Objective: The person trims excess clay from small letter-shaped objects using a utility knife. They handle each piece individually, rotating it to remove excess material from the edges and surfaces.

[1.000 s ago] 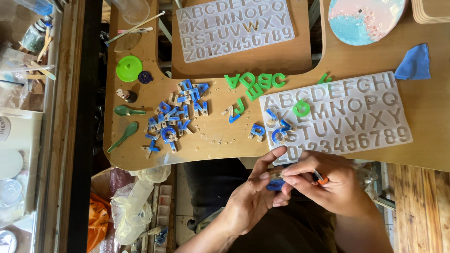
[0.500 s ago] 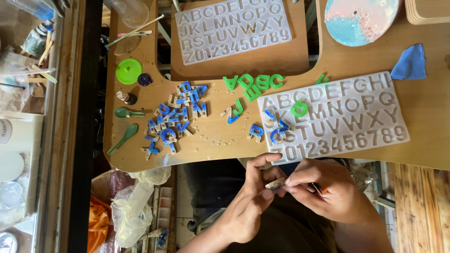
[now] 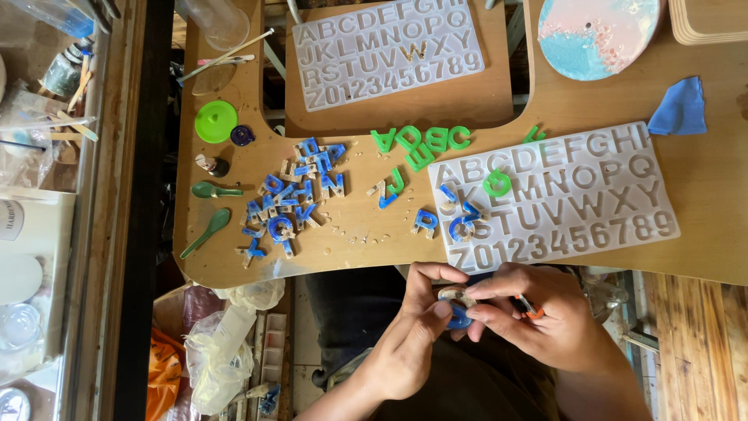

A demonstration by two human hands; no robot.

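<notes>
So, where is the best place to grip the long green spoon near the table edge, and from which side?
Probably grip the long green spoon at mid-handle, coming from above. It lies flat and slanted on the wooden table, with bare wood either side of the thin handle.

Left hand, right hand fingertips pinched together, touching.

Small blue-and-cream cast letter piece — pinched between both hands' fingertips

I see a curved wooden tabletop in daylight, plank flooring at one side, a cluttered shelf at the other.
</notes>
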